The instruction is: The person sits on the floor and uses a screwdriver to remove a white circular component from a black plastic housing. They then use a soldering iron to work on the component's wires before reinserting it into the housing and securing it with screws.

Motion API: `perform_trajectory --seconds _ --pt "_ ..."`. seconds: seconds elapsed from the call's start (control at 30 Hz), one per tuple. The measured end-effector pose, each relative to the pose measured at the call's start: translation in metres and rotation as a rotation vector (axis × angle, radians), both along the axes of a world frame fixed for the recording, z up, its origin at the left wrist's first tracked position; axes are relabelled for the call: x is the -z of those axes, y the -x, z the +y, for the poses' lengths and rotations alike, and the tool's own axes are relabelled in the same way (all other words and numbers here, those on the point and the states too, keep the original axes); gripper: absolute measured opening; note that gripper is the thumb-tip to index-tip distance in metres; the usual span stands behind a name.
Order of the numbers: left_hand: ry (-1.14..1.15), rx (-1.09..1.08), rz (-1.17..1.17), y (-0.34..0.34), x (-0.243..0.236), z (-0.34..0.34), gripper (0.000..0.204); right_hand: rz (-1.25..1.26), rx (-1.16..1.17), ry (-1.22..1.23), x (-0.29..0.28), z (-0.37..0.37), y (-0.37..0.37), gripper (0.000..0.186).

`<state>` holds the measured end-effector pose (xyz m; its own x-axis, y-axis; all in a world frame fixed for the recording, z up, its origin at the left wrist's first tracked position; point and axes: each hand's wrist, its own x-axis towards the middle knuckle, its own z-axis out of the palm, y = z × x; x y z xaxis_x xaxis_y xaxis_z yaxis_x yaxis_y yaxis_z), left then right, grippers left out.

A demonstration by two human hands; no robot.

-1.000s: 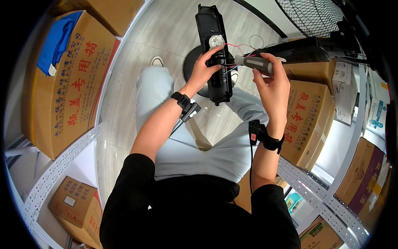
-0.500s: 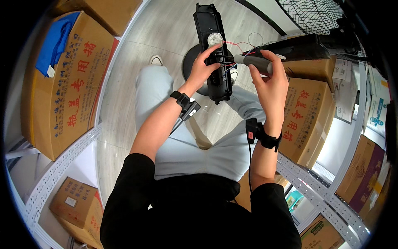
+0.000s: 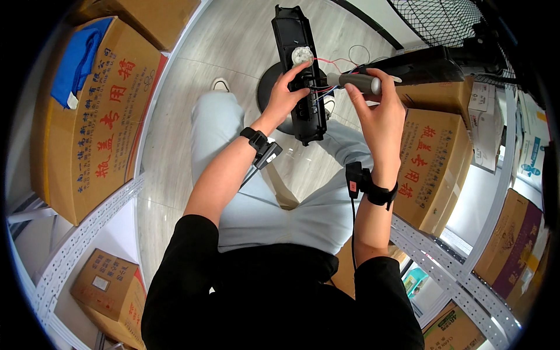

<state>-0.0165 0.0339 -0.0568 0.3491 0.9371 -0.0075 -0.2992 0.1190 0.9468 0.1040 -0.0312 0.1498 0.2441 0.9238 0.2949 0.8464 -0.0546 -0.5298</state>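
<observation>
A long black plastic housing [image 3: 290,26] stands lengthwise ahead of me, its open inside showing. My left hand [image 3: 280,102] grips it midway, the index fingertip by a white round part [image 3: 302,55] and the thumb on the housing's inner side. Between the thumb and fingers of my right hand [image 3: 382,119] is a thick grey-handled screwdriver [image 3: 360,83], lying nearly level and directed left at the housing. Its tip is lost among thin red, blue and white wires [image 3: 326,89] that come out of the housing.
A black round base [image 3: 269,87] sits on the floor behind the housing. A black fan column [image 3: 426,65] and wire fan guard [image 3: 443,20] stand at the far right. Cardboard boxes [image 3: 434,169] on metal shelving [image 3: 93,213] flank me on both sides.
In my right hand the screwdriver has swung: its handle end rose and the handle now lies more level. My left hand and the housing have stayed in place.
</observation>
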Motion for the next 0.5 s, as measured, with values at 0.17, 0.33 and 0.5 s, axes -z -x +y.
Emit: perform_trajectory --seconds 0.17,0.33,0.5 --pt "-0.028 0.000 0.016 0.000 0.001 0.001 0.069 0.055 -0.001 0.055 0.001 -0.002 0.003 0.037" --pt "-0.032 -0.001 0.016 0.001 0.000 0.000 0.070 0.024 0.152 0.138 -0.001 0.006 -0.003 0.040" --pt "-0.066 -0.019 0.002 0.002 -0.004 0.000 0.080 0.040 0.093 0.133 -0.003 0.005 0.001 0.040"
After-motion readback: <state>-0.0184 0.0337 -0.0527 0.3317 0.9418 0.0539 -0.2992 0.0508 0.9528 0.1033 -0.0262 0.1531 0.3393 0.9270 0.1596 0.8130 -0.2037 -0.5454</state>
